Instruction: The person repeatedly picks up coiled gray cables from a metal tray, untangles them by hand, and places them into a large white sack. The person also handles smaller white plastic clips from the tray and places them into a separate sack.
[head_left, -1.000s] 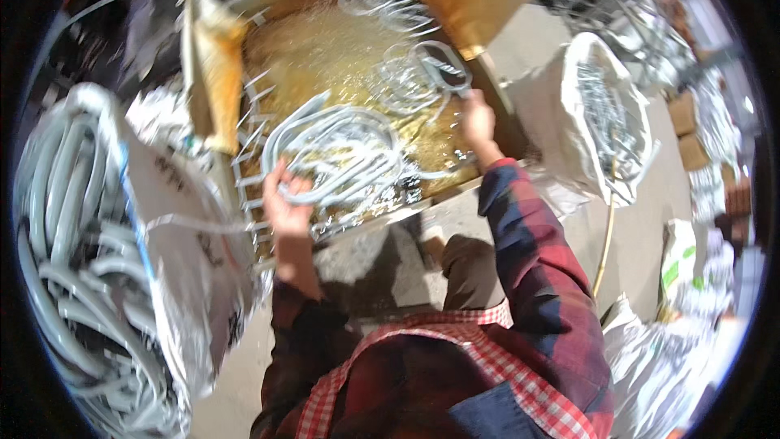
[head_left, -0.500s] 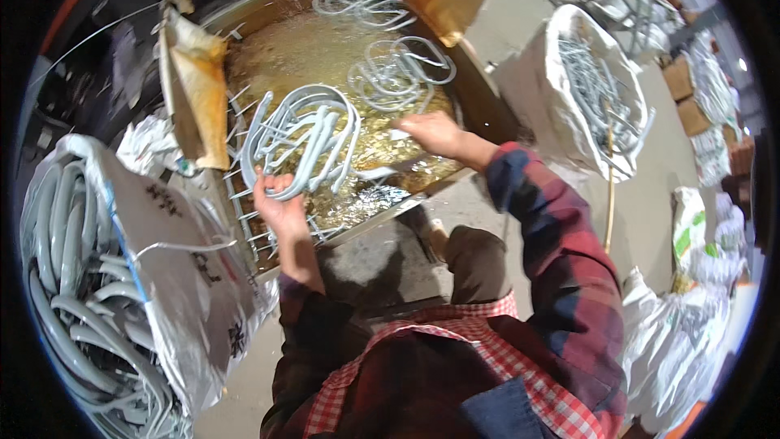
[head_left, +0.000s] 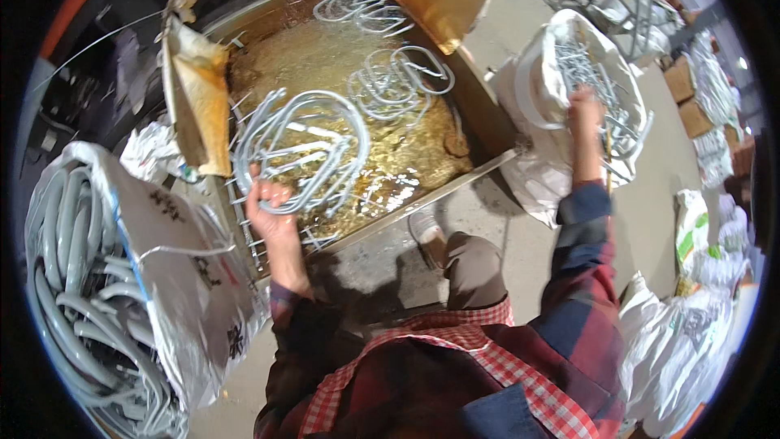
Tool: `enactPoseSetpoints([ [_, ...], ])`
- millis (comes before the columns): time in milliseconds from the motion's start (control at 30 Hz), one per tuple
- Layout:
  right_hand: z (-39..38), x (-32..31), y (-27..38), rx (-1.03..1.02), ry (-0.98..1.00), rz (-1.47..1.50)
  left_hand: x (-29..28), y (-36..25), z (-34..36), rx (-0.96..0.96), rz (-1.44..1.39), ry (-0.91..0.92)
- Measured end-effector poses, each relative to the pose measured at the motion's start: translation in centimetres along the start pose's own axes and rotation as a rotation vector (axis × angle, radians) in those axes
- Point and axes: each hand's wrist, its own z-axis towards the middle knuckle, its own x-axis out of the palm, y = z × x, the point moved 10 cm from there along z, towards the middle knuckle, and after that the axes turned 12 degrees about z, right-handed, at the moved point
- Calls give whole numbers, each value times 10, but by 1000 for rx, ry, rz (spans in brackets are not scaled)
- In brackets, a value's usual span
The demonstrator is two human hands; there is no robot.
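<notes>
My left hand (head_left: 272, 205) is closed on the lower edge of a cluster of curved grey plastic mouldings (head_left: 349, 114), loops joined by thin crossbars. It is held over a water-filled tank (head_left: 406, 215). My right hand (head_left: 583, 110) is over the mouth of a tall white sack (head_left: 544, 162) on the right, its fingers closed. A pale curved plastic strip (head_left: 524, 97) arcs out from that hand over the sack's left side; the grip itself is partly hidden. Thin grey plastic scraps (head_left: 577, 61) fill the sack's top.
More looped mouldings (head_left: 398, 85) float in the tank, with another group (head_left: 357, 12) at its far end. A wire rack (head_left: 252, 236) lines the tank's left side. At left stands a sack (head_left: 187, 252) full of thick grey curved parts (head_left: 73, 260). White bags (head_left: 682, 341) lie at right.
My right hand has swung from above the tank to the white sack on the right, carrying the curved strip. My left hand keeps its grip, and the cluster has tilted slightly.
</notes>
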Motion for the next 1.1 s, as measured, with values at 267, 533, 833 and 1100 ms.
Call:
enactPoseSetpoints([
  [267, 75, -116, 101, -14, -637, -1133, 37, 6, -14, -126, -197, 231],
  [533, -266, 232, 254, 816, 1164, 1319, 40, 21, -14, -132, -11, 240],
  [833, -256, 261, 124, 967, 785, 576, 28, 7, -11, -145, 309, 93],
  [1100, -143, 141, 91, 379, 161, 47, -32, -32, -12, 68, 525, -332],
])
